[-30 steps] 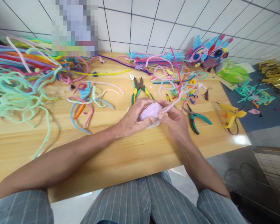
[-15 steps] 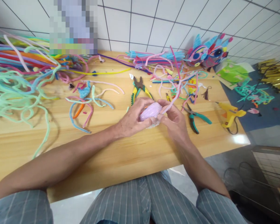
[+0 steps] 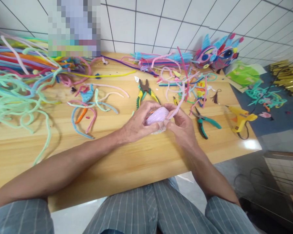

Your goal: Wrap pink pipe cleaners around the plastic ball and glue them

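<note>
A lilac bundle (image 3: 158,116), wound from fuzzy stems, lies between my hands above the wooden table. My left hand (image 3: 142,122) is wrapped round its left side, thumb along the lower edge. Fingers of my right hand (image 3: 179,123) pinch a pale pink fuzzy stem (image 3: 181,99) at the bundle's right side; the stem's free part curves up and away. Something clear or whitish shows under the bundle, too small to name. Just beyond my left hand lie pliers with green and yellow handles (image 3: 146,91).
Teal-handled pliers (image 3: 205,122) and a yellow glue gun (image 3: 241,119) lie to the right. Stem piles (image 3: 12,94) cover the left; a stem bundle (image 3: 161,60) lies at the back. Colourful figures (image 3: 217,53) stand at the back right.
The pink stem's free part has swung and now curves more upright. Both hands keep their hold on the bundle, almost unmoved. The view has shifted slightly.
</note>
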The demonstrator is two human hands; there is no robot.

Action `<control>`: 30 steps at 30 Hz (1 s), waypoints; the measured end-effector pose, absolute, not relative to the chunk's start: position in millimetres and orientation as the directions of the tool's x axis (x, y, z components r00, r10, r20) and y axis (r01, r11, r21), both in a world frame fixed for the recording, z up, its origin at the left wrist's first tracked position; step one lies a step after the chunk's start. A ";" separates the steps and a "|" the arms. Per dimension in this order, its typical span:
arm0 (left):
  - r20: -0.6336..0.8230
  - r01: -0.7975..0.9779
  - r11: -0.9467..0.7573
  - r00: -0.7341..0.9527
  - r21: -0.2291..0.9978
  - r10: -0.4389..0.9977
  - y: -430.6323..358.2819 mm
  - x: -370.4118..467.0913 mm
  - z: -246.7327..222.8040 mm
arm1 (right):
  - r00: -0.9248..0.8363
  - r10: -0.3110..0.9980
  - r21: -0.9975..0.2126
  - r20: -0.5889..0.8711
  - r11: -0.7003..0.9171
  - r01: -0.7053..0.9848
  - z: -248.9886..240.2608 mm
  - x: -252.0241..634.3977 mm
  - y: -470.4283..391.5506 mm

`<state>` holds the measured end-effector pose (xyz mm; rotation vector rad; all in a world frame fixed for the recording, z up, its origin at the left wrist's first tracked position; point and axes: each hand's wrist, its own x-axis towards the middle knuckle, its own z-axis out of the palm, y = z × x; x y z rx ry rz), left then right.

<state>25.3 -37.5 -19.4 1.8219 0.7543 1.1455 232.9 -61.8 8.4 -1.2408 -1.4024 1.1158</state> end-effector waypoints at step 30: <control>0.259 0.053 -0.306 0.411 0.951 0.874 -39.2 26.3 -6.6 | -0.076 0.997 -1.000 0.016 0.017 0.007 3.4 232.0 -57.7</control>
